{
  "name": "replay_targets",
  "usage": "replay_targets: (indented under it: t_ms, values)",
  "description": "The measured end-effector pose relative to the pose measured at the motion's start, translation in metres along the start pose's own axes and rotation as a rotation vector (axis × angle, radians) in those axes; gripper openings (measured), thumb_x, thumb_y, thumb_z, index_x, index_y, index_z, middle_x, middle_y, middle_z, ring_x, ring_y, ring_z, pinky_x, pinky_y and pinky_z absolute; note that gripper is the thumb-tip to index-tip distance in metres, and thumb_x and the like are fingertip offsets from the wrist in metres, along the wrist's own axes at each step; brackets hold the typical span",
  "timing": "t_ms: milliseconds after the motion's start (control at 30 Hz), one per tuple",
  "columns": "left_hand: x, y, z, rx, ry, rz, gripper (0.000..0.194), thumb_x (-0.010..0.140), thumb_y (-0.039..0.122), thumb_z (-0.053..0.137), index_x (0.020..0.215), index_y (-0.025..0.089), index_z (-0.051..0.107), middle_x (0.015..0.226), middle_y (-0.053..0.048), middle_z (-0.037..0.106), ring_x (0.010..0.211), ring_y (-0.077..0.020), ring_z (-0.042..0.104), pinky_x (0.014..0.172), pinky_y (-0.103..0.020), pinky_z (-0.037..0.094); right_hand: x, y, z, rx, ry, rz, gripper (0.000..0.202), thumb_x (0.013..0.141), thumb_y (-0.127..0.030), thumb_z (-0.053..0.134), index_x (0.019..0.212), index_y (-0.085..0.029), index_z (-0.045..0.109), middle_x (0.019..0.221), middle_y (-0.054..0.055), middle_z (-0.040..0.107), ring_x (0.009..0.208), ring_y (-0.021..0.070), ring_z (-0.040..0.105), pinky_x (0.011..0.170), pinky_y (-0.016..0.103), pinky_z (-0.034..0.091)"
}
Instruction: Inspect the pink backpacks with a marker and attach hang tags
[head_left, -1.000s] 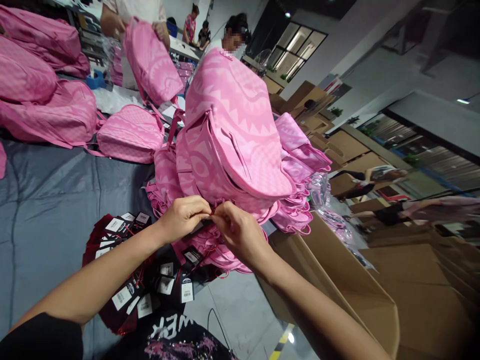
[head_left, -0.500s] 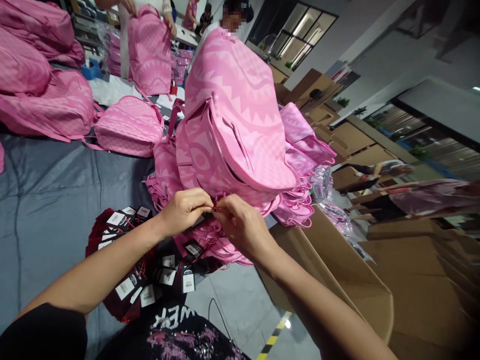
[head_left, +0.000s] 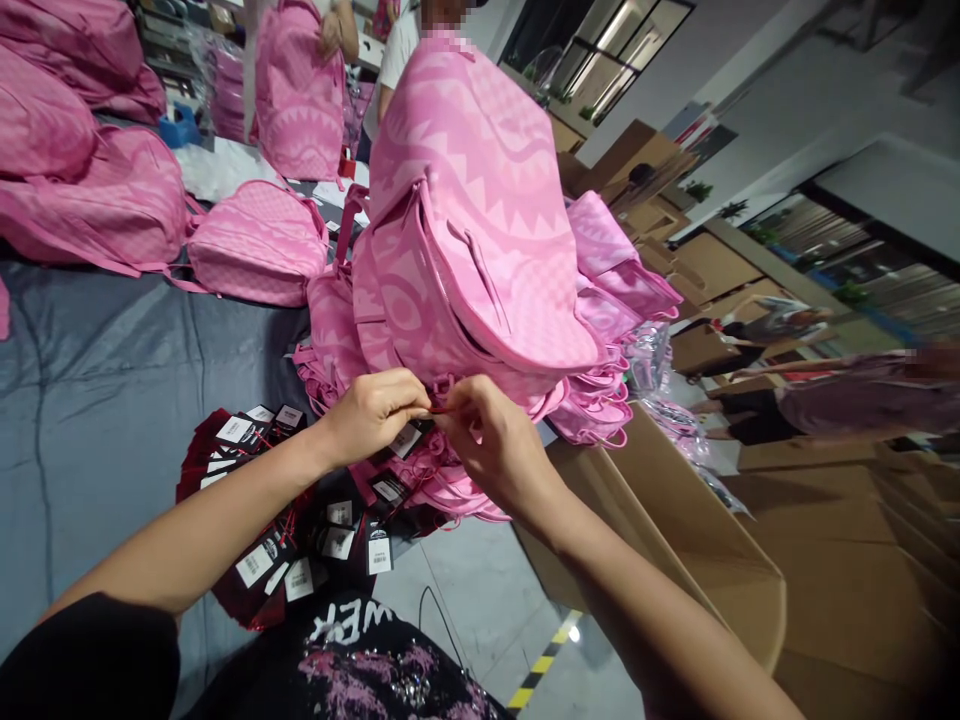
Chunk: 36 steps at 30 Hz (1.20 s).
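Pinches a thin red strand at the centre of the frame, just below the front of a big pink backpack. Presses thumb and fingers of the left hand tightly together on it, and likewise, just beside, those of the right hand. Shows slightly more red between the two than half a second ago, and now reveals a black tag with a white label beneath the left hand. Cannot tell of any join between tag and strand. Leaves the big backpack in nearly the same place. At upper left, stands upright a second pink backpack, tilted a second ago, touched by another person's hand. On the grey-covered counter, left of centre, spreads a fan of black tags, bearing barcodes too small to read. Across the dark shirt, bottom centre, displays white capitals, apparently including W and E.
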<state>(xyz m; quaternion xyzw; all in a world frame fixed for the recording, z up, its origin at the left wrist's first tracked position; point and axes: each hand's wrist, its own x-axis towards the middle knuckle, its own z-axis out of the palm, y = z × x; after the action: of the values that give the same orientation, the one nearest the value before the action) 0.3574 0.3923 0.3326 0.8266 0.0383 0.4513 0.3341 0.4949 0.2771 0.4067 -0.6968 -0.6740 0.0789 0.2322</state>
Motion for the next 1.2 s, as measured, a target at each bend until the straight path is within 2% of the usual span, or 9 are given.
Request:
replay_targets:
  t_ms: [133,267,400,500,667,767,867,1000,1200]
  values:
    - [0.0004,0.0003,0.0004,0.007,-0.006,0.011,0.012,0.09,0.016,0.056,0.084,0.013,0.066,0.081,-0.006,0.067,0.077,-0.0129,0.062,0.07,-0.024,0.05,-0.0004,0.0006,-0.0005,-0.035,-0.044,0.016,0.004,0.09,-0.021,0.051,0.087,-0.019,0.053,0.078,0.002,0.061,0.066,0.0141,0.056,0.06,0.025,0.037]
    - [0.0006,-0.0002,0.001,0.008,-0.013,0.017,0.012,0.09,0.015,0.055,0.084,0.013,0.065,0.081,-0.006,0.067,0.077,-0.0131,0.062,0.07,-0.024,0.05,-0.0012,0.0022,0.0002,-0.005,-0.012,0.011,0.006,0.087,-0.02,0.055,0.091,-0.018,0.052,0.078,0.002,0.062,0.065,0.0139,0.056,0.058,0.025,0.037]
    - [0.0003,-0.0017,0.0023,0.011,-0.005,0.041,0.011,0.09,0.013,0.055,0.084,0.013,0.065,0.08,-0.006,0.066,0.075,-0.013,0.061,0.069,-0.024,0.05,-0.0017,0.0033,0.001,-0.021,-0.022,-0.05,0.007,0.09,-0.019,0.049,0.088,-0.018,0.055,0.079,0.003,0.063,0.068,0.0141,0.057,0.061,0.025,0.038]
    - [0.0005,-0.002,0.0027,0.002,-0.008,0.045,0.011,0.089,0.012,0.055,0.083,0.012,0.064,0.079,-0.006,0.065,0.074,-0.0129,0.061,0.067,-0.024,0.049,-0.0019,0.0035,0.0012,0.009,0.013,-0.022,0.004,0.087,-0.02,0.054,0.091,-0.018,0.054,0.079,0.003,0.062,0.066,0.0137,0.056,0.059,0.024,0.038]
    - [0.001,-0.0016,0.0016,0.01,-0.01,0.06,0.011,0.089,0.013,0.056,0.081,0.013,0.064,0.077,-0.005,0.065,0.073,-0.0127,0.061,0.067,-0.023,0.049,-0.0021,0.0029,0.0006,-0.018,-0.039,-0.015,0.006,0.09,-0.022,0.051,0.086,-0.019,0.055,0.077,0.003,0.062,0.066,0.0145,0.056,0.059,0.025,0.038]
    - [0.0011,-0.0015,0.0006,0.015,-0.015,0.056,0.011,0.089,0.013,0.057,0.081,0.013,0.064,0.078,-0.006,0.065,0.073,-0.0129,0.061,0.067,-0.023,0.049,-0.0022,0.0025,0.0004,-0.001,-0.027,0.017,0.008,0.087,-0.024,0.056,0.092,-0.019,0.054,0.08,0.003,0.063,0.066,0.0147,0.056,0.058,0.025,0.038]
    - [0.0009,-0.0016,-0.0003,0.009,-0.016,0.066,0.011,0.089,0.013,0.057,0.081,0.013,0.064,0.078,-0.006,0.065,0.075,-0.0131,0.061,0.069,-0.024,0.049,-0.0021,0.0023,0.0007,-0.031,-0.043,-0.003,0.008,0.09,-0.023,0.051,0.088,-0.019,0.056,0.081,0.004,0.064,0.068,0.0151,0.057,0.061,0.026,0.039]
    - [0.0,-0.0021,-0.0009,-0.019,-0.044,0.038,0.013,0.09,0.013,0.055,0.082,0.013,0.065,0.078,-0.006,0.065,0.076,-0.0136,0.061,0.07,-0.025,0.05,-0.0024,0.0026,0.0014,-0.022,-0.021,0.02,0.01,0.085,-0.024,0.058,0.092,-0.018,0.055,0.081,0.003,0.064,0.067,0.015,0.058,0.058,0.025,0.039]
    - [-0.0009,-0.0027,-0.0008,-0.03,-0.05,0.048,0.014,0.091,0.015,0.054,0.082,0.013,0.064,0.079,-0.006,0.065,0.077,-0.0139,0.06,0.07,-0.026,0.049,-0.0029,0.0031,0.0017,-0.027,-0.012,0.003,0.005,0.086,-0.021,0.056,0.091,-0.019,0.057,0.08,0.003,0.065,0.068,0.0154,0.06,0.059,0.026,0.041]
